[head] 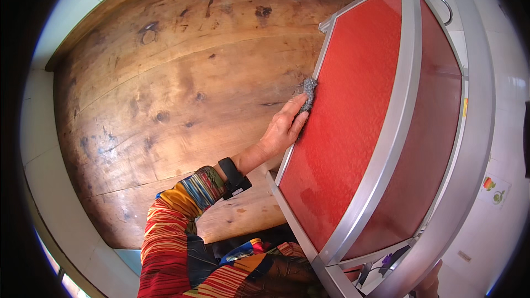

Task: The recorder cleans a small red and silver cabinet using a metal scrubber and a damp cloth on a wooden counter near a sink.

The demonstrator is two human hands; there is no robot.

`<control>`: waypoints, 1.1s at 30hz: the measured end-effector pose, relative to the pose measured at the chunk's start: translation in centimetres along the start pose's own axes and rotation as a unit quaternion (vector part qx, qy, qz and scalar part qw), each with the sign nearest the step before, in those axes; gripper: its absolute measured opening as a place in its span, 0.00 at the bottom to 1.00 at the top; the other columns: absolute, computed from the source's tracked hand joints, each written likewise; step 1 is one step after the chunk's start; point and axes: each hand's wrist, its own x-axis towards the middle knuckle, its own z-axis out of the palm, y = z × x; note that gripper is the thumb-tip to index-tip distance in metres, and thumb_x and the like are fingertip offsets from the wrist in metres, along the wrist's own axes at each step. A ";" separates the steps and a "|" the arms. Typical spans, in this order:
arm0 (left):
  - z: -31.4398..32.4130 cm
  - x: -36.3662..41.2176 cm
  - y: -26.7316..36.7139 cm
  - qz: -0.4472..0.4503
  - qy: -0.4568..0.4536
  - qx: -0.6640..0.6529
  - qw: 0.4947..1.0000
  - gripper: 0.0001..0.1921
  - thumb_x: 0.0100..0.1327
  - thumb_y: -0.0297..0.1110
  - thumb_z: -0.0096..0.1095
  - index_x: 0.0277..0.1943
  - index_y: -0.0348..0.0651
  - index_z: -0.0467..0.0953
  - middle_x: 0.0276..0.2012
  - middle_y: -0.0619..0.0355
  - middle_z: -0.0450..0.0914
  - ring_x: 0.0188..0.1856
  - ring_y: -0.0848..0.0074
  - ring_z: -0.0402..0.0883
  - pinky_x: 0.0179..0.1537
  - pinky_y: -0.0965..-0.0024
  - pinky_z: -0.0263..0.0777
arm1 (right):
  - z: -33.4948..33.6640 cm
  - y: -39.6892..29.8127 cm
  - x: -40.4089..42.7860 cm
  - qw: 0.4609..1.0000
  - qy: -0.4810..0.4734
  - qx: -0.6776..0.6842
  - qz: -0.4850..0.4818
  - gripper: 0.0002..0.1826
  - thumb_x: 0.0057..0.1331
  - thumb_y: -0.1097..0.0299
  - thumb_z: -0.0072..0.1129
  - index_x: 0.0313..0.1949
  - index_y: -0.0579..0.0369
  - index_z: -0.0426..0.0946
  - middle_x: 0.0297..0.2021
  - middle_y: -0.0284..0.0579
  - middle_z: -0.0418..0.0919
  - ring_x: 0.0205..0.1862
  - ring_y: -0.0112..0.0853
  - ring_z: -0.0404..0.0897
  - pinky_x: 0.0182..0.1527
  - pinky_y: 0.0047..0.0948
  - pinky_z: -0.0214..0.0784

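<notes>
My left hand (pixel 285 122) grips a grey clump of steel wool (pixel 309 91) and presses it on the near-left metal edge of a red panel (pixel 352 91). The panel sits in a silver metal frame (pixel 408 103), which stands tilted over a worn wooden surface (pixel 174 74). A second, darker red panel (pixel 426 140) lies beyond a curved metal bar. Part of my right hand (pixel 428 283) shows at the bottom right, beside the outer rail. Its fingers are mostly hidden by the frame.
Pale tiles (pixel 62 182) border the wood on the left, and a tiled surface with a fruit-print tile (pixel 494 190) lies on the right. A curved metal handle (pixel 443 8) shows at the upper right. Dark and purple items (pixel 389 260) are partly visible under the frame's lower end.
</notes>
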 end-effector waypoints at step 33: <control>-1.9 -8.7 2.0 0.037 -0.068 0.051 0.996 0.19 0.59 0.23 0.53 0.54 0.29 0.66 0.52 0.36 0.69 0.52 0.49 0.71 0.53 0.62 0.67 | -0.2 -4.3 1.6 0.994 0.071 -0.071 0.040 0.08 0.55 0.68 0.48 0.28 0.54 0.60 0.28 0.43 0.66 0.30 0.34 0.68 0.29 0.32 0.58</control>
